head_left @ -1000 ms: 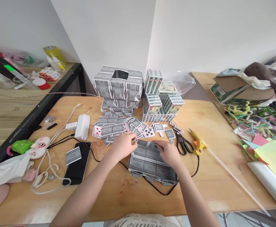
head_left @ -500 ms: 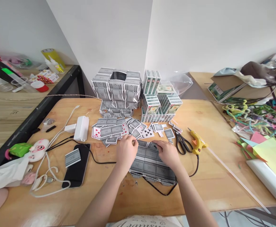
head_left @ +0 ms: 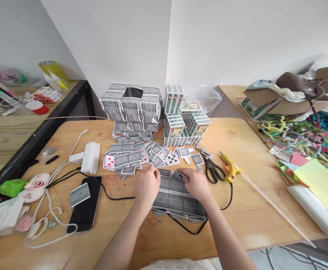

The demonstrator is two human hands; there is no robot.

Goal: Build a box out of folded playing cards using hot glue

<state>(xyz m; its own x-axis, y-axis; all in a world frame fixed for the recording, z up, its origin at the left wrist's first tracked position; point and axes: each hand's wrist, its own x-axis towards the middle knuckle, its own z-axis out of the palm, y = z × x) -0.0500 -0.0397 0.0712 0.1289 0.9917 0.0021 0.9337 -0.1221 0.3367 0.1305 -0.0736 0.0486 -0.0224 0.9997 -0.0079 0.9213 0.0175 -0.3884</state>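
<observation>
A panel of joined playing cards (head_left: 178, 197), grey patterned backs up, lies in front of me over a black cable. At its far left corner my left hand (head_left: 147, 183) is closed, thumb and fingertips pinched on the edge. My right hand (head_left: 194, 183) grips the far right part of the panel, its index finger bent along the far edge. Just beyond the hands lie loose playing cards (head_left: 128, 158), some face up. Further back stands a stacked structure of playing cards (head_left: 133, 108) with a square opening on top.
Right of my hands lie black scissors (head_left: 215, 170) and a yellow glue gun (head_left: 231, 168) with a long glue stick (head_left: 276, 208). Stacked card boxes (head_left: 183, 123) stand at the back. A phone (head_left: 86, 204), a white adapter (head_left: 91, 157) and cables occupy the left side.
The view has shifted slightly, so the table things appear further left. Both hands stay at the panel's far edge, with only slight finger movement.
</observation>
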